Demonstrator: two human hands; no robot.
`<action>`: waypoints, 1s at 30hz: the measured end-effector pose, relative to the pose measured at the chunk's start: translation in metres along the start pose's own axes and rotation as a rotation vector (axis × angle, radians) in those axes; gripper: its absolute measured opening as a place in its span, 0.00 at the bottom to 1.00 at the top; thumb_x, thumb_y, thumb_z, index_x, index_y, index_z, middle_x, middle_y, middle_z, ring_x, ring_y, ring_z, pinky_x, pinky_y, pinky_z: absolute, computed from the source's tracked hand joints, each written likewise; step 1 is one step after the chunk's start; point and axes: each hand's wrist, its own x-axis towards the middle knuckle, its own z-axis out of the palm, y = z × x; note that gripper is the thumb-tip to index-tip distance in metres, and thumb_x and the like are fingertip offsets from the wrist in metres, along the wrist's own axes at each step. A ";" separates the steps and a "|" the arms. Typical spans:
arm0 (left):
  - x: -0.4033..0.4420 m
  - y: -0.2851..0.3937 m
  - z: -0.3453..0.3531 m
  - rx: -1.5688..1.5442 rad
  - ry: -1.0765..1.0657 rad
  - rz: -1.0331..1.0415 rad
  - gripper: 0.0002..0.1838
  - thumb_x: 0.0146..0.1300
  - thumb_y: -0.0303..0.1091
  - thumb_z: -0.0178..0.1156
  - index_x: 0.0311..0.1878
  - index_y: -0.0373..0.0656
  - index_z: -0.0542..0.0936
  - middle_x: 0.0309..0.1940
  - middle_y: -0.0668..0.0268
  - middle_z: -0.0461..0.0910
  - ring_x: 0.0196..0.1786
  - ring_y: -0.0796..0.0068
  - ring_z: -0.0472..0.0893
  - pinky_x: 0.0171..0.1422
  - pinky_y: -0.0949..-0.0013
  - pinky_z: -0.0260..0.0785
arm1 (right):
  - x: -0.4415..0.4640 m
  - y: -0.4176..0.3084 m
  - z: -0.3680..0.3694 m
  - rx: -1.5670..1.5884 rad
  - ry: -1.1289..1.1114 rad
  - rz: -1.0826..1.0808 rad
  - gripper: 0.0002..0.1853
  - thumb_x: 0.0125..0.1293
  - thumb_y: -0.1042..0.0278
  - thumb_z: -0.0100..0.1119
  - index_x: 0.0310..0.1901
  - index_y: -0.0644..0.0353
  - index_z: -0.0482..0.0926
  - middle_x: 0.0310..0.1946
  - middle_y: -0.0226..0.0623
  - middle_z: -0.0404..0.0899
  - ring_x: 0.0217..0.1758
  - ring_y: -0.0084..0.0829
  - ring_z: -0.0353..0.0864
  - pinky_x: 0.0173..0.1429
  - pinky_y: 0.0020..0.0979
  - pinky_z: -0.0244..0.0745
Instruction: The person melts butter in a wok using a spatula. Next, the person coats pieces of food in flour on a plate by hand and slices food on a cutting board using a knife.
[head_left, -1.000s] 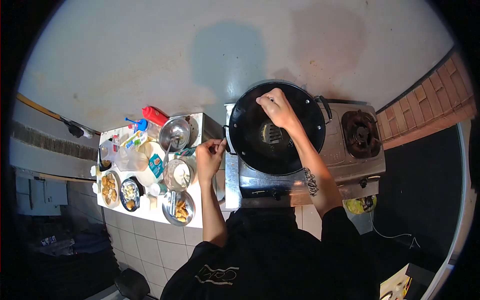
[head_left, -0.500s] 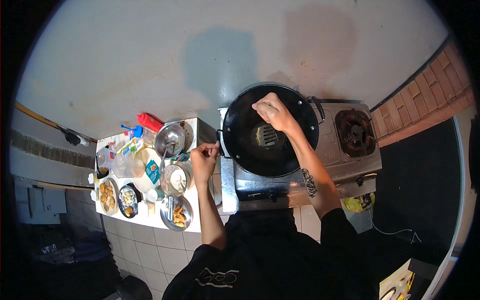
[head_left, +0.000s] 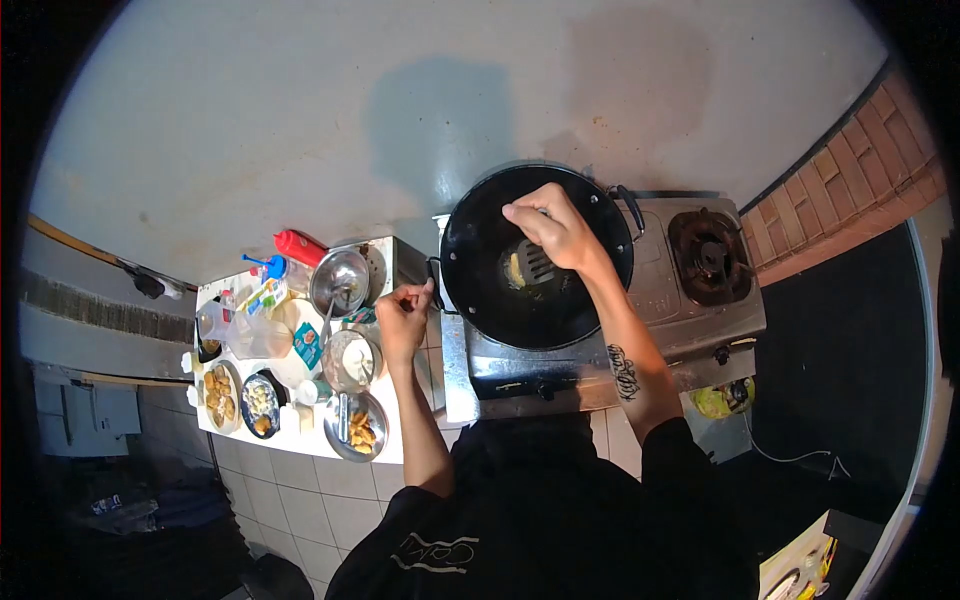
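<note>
A large black wok [head_left: 490,310] rests on the left side of the stove. My right hand [head_left: 552,228] is closed in a fist over it, gripping a slotted spatula [head_left: 538,265] whose blade points down at the wok's bottom. Most of the spatula's handle is hidden by the fist. A small yellowish piece of food [head_left: 516,270] lies in a little shiny liquid beside the blade. At the wok's left side, my left hand [head_left: 403,318] has its fingertips pinched on the black side handle [head_left: 434,284].
Left of the stove, a white table [head_left: 300,445] carries a steel bowl [head_left: 340,275], a plate of fried pieces [head_left: 362,440], a red squeeze bottle [head_left: 298,246] and several other dishes. A second burner [head_left: 712,256] sits on the right, near a brick ledge [head_left: 850,200].
The spatula blade has shifted slightly right and up, and more of the yellowish piece shows beside it. My left hand stays at the wok's handle.
</note>
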 end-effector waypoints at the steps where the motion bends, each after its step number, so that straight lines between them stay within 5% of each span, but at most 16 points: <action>1: 0.000 -0.002 0.000 -0.021 0.002 -0.007 0.15 0.59 0.35 0.68 0.26 0.31 0.81 0.14 0.72 0.66 0.20 0.85 0.62 0.24 0.76 0.55 | -0.001 -0.004 -0.002 -0.018 0.030 -0.069 0.22 0.63 0.66 0.52 0.15 0.66 0.60 0.10 0.31 0.52 0.17 0.20 0.52 0.24 0.32 0.50; 2: 0.001 -0.004 0.000 -0.019 -0.001 -0.006 0.15 0.59 0.35 0.68 0.26 0.31 0.81 0.14 0.72 0.66 0.20 0.85 0.62 0.24 0.76 0.55 | 0.000 -0.005 -0.003 -0.038 0.060 -0.141 0.23 0.65 0.68 0.50 0.13 0.60 0.54 0.10 0.22 0.51 0.16 0.16 0.49 0.21 0.28 0.44; 7: 0.000 -0.001 0.000 0.022 -0.002 -0.003 0.15 0.59 0.35 0.68 0.27 0.30 0.81 0.14 0.72 0.67 0.20 0.84 0.63 0.24 0.75 0.56 | -0.005 0.004 -0.005 -0.081 0.112 -0.162 0.23 0.65 0.68 0.50 0.14 0.62 0.57 0.10 0.23 0.52 0.16 0.16 0.50 0.22 0.29 0.45; 9: 0.000 0.001 0.000 0.026 0.002 0.003 0.15 0.59 0.35 0.68 0.27 0.30 0.81 0.14 0.72 0.67 0.20 0.84 0.63 0.24 0.75 0.56 | -0.007 0.014 -0.006 -0.106 0.097 -0.042 0.18 0.63 0.67 0.54 0.21 0.76 0.69 0.13 0.51 0.56 0.17 0.28 0.61 0.26 0.35 0.56; 10: 0.000 0.001 -0.001 0.029 0.007 0.013 0.15 0.59 0.35 0.68 0.27 0.30 0.81 0.14 0.72 0.67 0.20 0.84 0.63 0.24 0.75 0.56 | -0.008 0.017 -0.005 -0.103 0.094 -0.040 0.18 0.63 0.67 0.54 0.21 0.76 0.69 0.13 0.51 0.56 0.17 0.28 0.61 0.26 0.35 0.56; 19: -0.001 0.009 -0.001 0.051 0.013 0.009 0.14 0.59 0.35 0.68 0.27 0.30 0.82 0.13 0.73 0.64 0.19 0.85 0.61 0.23 0.75 0.54 | -0.014 0.040 -0.007 0.115 0.230 0.046 0.19 0.64 0.70 0.51 0.15 0.69 0.70 0.08 0.27 0.57 0.15 0.17 0.55 0.21 0.30 0.48; 21: -0.001 0.006 -0.001 0.047 0.009 0.010 0.14 0.59 0.35 0.68 0.27 0.30 0.82 0.13 0.73 0.64 0.19 0.85 0.61 0.23 0.75 0.53 | -0.013 0.045 -0.003 0.197 0.248 0.007 0.24 0.67 0.71 0.48 0.11 0.56 0.58 0.09 0.22 0.55 0.13 0.14 0.50 0.18 0.25 0.43; 30: -0.002 0.008 -0.002 0.038 0.014 0.003 0.13 0.59 0.34 0.68 0.29 0.30 0.82 0.13 0.73 0.65 0.19 0.84 0.61 0.23 0.75 0.54 | -0.007 0.044 0.007 0.246 0.266 0.013 0.23 0.65 0.71 0.49 0.11 0.60 0.60 0.08 0.24 0.57 0.14 0.15 0.53 0.20 0.28 0.46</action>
